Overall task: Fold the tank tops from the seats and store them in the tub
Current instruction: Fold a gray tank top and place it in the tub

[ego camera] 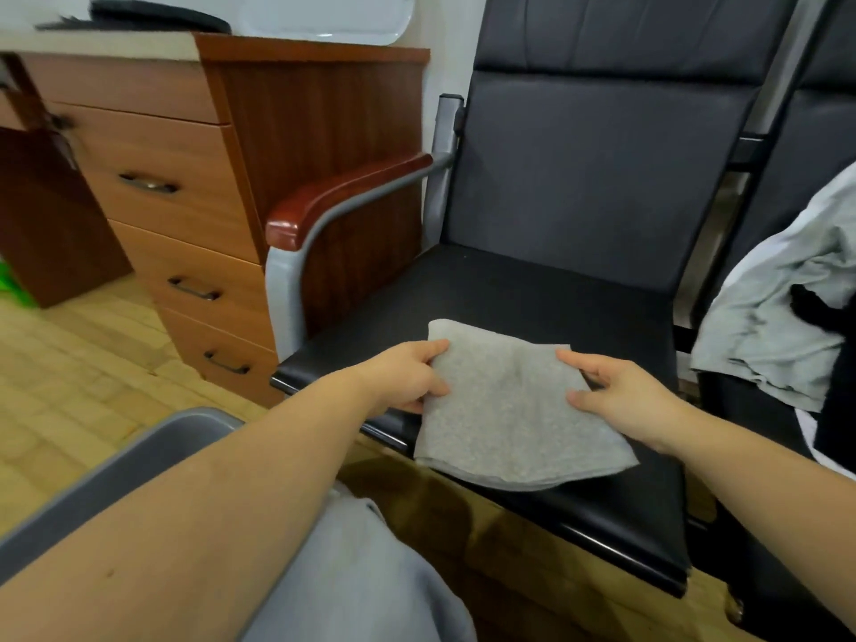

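A grey tank top [509,410], folded into a compact rectangle, lies on the front of the black seat [556,289] and overhangs its front edge a little. My left hand [407,377] grips its left edge, thumb on top. My right hand [620,396] pinches its right edge. The grey tub [116,470] sits at the lower left under my left forearm, with a pale blue-grey folded garment [361,572] in it. More unfolded tank tops, light grey-green [778,331] and black, are heaped on the neighbouring seat at the right.
A wooden drawer unit [185,215] stands to the left of the seat, just beyond its red-brown armrest [343,192]. The floor is light wood planks [60,363]. A green object [11,289] peeks in at the far left.
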Demonstrator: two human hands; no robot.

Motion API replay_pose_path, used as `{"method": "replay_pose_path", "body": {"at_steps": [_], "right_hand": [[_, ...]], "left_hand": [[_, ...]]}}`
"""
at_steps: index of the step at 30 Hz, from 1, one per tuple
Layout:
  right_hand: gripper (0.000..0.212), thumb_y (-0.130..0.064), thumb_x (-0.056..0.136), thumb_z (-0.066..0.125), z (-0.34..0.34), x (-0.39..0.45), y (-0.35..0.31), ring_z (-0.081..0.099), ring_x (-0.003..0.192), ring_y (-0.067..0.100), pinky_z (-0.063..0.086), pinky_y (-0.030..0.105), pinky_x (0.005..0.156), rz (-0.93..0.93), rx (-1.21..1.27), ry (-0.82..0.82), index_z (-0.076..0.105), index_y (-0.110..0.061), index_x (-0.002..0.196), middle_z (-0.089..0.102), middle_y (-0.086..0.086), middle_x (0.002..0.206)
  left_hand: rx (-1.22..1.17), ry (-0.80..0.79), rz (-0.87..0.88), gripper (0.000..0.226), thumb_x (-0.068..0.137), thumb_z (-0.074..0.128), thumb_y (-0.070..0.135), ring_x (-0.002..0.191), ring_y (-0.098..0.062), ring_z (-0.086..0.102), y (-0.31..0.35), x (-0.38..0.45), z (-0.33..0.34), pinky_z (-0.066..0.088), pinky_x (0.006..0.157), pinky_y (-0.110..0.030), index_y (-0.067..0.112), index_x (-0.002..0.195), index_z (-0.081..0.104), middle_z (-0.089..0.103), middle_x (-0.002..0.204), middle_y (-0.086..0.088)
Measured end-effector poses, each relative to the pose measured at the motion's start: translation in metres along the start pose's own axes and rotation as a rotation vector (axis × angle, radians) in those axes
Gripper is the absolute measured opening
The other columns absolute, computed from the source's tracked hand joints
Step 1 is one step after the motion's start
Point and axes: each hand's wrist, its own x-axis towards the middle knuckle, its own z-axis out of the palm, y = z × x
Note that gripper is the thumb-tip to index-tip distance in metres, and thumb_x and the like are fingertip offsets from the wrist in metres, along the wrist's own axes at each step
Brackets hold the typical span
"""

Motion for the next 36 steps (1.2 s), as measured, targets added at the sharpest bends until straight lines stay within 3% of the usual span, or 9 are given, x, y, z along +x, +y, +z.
{"method": "replay_pose_path", "body": {"at_steps": [4,7,14,17,20,23,28,31,36], "right_hand": [[0.067,-0.007,0.091,0.061,0.023,0.021,-0.031,0.041,0.134,0.013,0.039,0.040,0.109,-0.042,-0.060,-0.043,0.034,-0.032,0.146,0.039,-0.008,0.150],[0.069,-0.005,0.091,0.060,0.048,0.036,-0.062,0.038,0.137,0.013,0.039,0.034,0.108,-0.095,-0.105,-0.116,0.032,-0.034,0.147,0.034,-0.007,0.153],[0.070,-0.006,0.092,0.059,0.123,0.056,-0.131,0.054,0.096,-0.001,0.041,0.009,0.068,-0.279,-0.288,-0.256,0.027,-0.032,0.149,0.040,-0.003,0.148],[0.071,-0.006,0.091,0.060,0.157,0.060,-0.151,0.054,0.100,0.002,0.040,0.012,0.076,-0.333,-0.338,-0.300,0.027,-0.029,0.149,0.044,-0.004,0.145],[0.072,-0.006,0.090,0.061,0.194,0.063,-0.167,0.050,0.122,0.011,0.038,0.019,0.089,-0.357,-0.369,-0.328,0.028,-0.030,0.149,0.043,-0.005,0.146],[0.070,-0.007,0.091,0.057,0.233,0.062,-0.181,0.051,0.123,0.017,0.039,0.020,0.085,-0.409,-0.499,-0.360,0.027,-0.031,0.149,0.042,-0.001,0.147],[0.069,0.003,0.095,0.039,0.299,0.052,-0.199,0.048,0.124,0.026,0.044,0.033,0.100,-0.468,-0.750,-0.430,0.021,-0.032,0.151,0.036,0.006,0.151],[0.070,0.007,0.094,0.034,0.336,0.050,-0.198,0.046,0.127,0.029,0.043,0.035,0.100,-0.483,-0.843,-0.487,0.017,-0.027,0.153,0.033,0.011,0.153],[0.077,0.013,0.091,0.031,0.396,0.046,-0.155,0.055,0.108,0.032,0.048,0.034,0.076,-0.430,-0.911,-0.649,0.011,-0.026,0.154,0.043,0.014,0.145]], "left_hand": [[-0.054,0.063,0.043,0.074,0.092,0.055,-0.002,0.121,-0.021,0.050,-0.023,-0.013,-0.039,0.049,0.099,-0.042,0.030,0.151,0.024,0.038,0.146,0.001],[-0.085,0.141,0.054,0.073,0.094,0.054,-0.001,0.107,-0.010,0.053,-0.047,-0.032,-0.071,0.053,0.083,-0.027,0.031,0.151,0.023,0.040,0.140,0.007],[-0.054,0.336,0.021,0.076,0.093,0.059,0.003,0.091,-0.013,0.062,-0.119,-0.081,-0.124,0.056,0.076,-0.025,0.033,0.152,0.020,0.049,0.130,0.008],[-0.096,0.397,-0.002,0.079,0.091,0.060,0.003,0.105,-0.027,0.062,-0.151,-0.100,-0.141,0.052,0.093,-0.046,0.035,0.152,0.020,0.056,0.125,0.003],[-0.153,0.473,-0.015,0.079,0.090,0.059,-0.001,0.096,-0.024,0.061,-0.183,-0.116,-0.151,0.054,0.089,-0.043,0.033,0.151,0.021,0.056,0.116,0.006],[-0.164,0.526,-0.046,0.081,0.090,0.061,0.001,0.086,-0.017,0.063,-0.216,-0.131,-0.152,0.056,0.081,-0.038,0.034,0.152,0.019,0.053,0.127,0.005],[-0.224,0.605,-0.148,0.080,0.091,0.062,0.008,0.092,-0.023,0.068,-0.274,-0.148,-0.141,0.057,0.084,-0.042,0.036,0.152,0.017,0.061,0.112,0.008],[-0.243,0.678,-0.218,0.079,0.092,0.061,0.010,0.101,-0.018,0.064,-0.304,-0.154,-0.118,0.055,0.081,-0.031,0.032,0.153,0.016,0.053,0.133,0.004],[-0.397,0.703,-0.371,0.082,0.091,0.060,0.003,0.126,-0.026,0.051,-0.363,-0.154,-0.061,0.052,0.093,-0.038,0.027,0.154,0.014,0.039,0.150,-0.003]]}}
